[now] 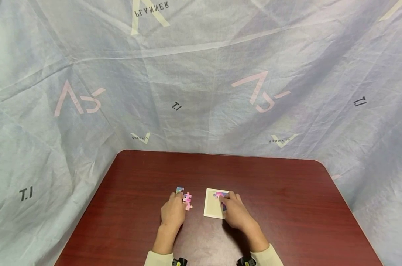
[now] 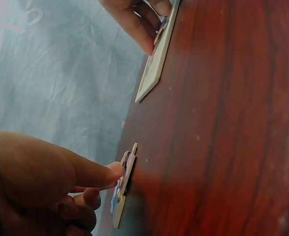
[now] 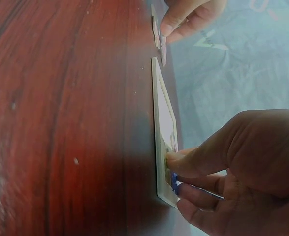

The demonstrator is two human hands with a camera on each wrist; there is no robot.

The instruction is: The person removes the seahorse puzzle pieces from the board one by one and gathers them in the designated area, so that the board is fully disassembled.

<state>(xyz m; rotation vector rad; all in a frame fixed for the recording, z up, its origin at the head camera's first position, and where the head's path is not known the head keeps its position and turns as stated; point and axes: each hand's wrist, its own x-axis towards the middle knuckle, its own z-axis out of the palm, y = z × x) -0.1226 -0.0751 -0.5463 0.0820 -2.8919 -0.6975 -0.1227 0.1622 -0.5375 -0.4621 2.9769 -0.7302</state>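
My left hand (image 1: 172,212) is over a small group of jigsaw puzzle pieces left of the tray. Its thumb and fingers pinch a puzzle piece (image 2: 127,172) in the left wrist view, partly covered by the fingertips. Beside them lie pink pieces (image 1: 188,199) and a blue one (image 1: 179,189). My right hand (image 1: 235,212) reaches over the right side of a shallow cream puzzle tray (image 1: 212,212). Between its thumb and fingers, low in the tray, a dark blue puzzle piece (image 3: 174,183) shows in the right wrist view. A pink and purple piece (image 1: 220,194) sits at the tray's top edge.
The reddish-brown wooden table (image 1: 274,184) has rounded far corners. Behind it and at both sides hangs a grey-white printed cloth (image 1: 201,81). Dark wrist cameras (image 1: 179,262) sit at both cream sleeves (image 1: 158,258).
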